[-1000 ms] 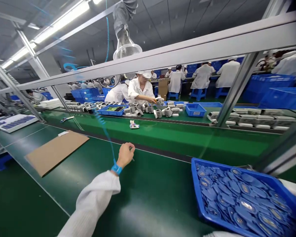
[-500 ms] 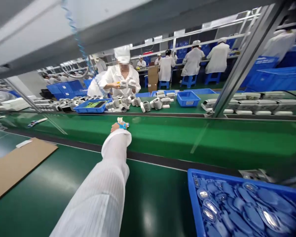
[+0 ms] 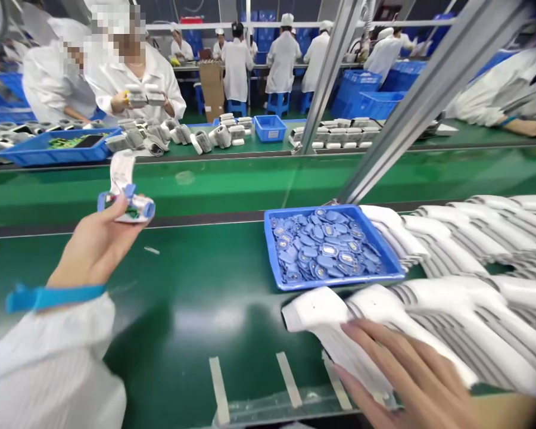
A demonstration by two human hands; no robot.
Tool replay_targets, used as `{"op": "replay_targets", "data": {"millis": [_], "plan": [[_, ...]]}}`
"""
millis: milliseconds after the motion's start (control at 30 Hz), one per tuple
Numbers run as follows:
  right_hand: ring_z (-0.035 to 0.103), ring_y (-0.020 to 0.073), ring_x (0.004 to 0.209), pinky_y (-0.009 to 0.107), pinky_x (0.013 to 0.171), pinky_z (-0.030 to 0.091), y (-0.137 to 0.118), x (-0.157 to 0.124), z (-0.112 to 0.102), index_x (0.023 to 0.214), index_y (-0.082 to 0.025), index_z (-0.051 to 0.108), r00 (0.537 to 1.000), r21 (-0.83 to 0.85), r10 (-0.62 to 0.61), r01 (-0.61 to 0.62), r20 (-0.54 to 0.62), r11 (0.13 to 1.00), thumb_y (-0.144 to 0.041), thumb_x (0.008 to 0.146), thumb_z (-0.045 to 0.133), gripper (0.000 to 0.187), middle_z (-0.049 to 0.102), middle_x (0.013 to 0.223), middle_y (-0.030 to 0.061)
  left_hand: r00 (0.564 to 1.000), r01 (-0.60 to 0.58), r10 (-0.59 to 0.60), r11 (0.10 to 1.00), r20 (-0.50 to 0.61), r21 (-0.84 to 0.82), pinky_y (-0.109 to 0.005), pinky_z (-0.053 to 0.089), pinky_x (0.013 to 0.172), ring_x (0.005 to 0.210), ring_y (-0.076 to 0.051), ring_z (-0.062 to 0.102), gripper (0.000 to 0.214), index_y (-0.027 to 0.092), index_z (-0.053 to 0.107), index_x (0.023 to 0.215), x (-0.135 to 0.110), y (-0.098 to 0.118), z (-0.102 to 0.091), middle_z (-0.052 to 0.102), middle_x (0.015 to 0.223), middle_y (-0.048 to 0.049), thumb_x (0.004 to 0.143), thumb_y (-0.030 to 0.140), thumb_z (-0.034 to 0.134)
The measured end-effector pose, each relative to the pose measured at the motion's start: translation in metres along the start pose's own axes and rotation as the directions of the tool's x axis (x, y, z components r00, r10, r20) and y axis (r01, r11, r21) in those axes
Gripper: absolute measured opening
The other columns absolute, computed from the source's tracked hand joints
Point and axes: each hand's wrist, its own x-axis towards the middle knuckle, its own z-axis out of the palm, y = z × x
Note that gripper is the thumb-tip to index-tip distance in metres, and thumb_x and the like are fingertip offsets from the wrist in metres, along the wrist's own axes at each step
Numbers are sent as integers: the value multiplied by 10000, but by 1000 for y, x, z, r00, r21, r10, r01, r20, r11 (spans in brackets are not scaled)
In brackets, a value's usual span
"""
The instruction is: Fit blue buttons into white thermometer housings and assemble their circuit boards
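My left hand is raised over the dark green bench and grips a small white part with blue trim. A blue strap circles that wrist above a white sleeve. My right hand lies at the lower right with fingers stretched out flat on a white plastic housing, the nearest of several laid in rows. A blue tray of small blue and silver pieces stands just behind those housings.
A green conveyor belt runs across beyond the bench. A slanted metal frame post rises from behind the tray. Across the belt, people in white coats work among white parts and a blue bin. Tape strips mark the near edge.
My left arm reached out to the belt, took the small white and blue part, and drew it back up. The view dropped and my right hand came into sight on the white housings.
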Motion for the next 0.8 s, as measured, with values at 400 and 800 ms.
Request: {"op": "replay_targets", "data": {"millis": [400,800], "plan": [[616,206,1119,329,886,537,-39,9,-8,1231,-278,636,999,268,2,-11,35,963,-276,986,580,251,648,1204,53,827,246,-381,907,413,343,-260,431,606,657,-163,569,387,203,696,893,-252,-94,-28,642,727,-19,740,523,849],[633,163,911,322,747,474,-72,1,-1,1127,-261,646,974,359,-190,136,120,923,-200,957,634,180,702,1032,2,734,-282,-115,845,670,454,-294,468,830,944,-209,630,83,276,713,976,-262,-98,7,712,1004,-5,903,306,741]]}}
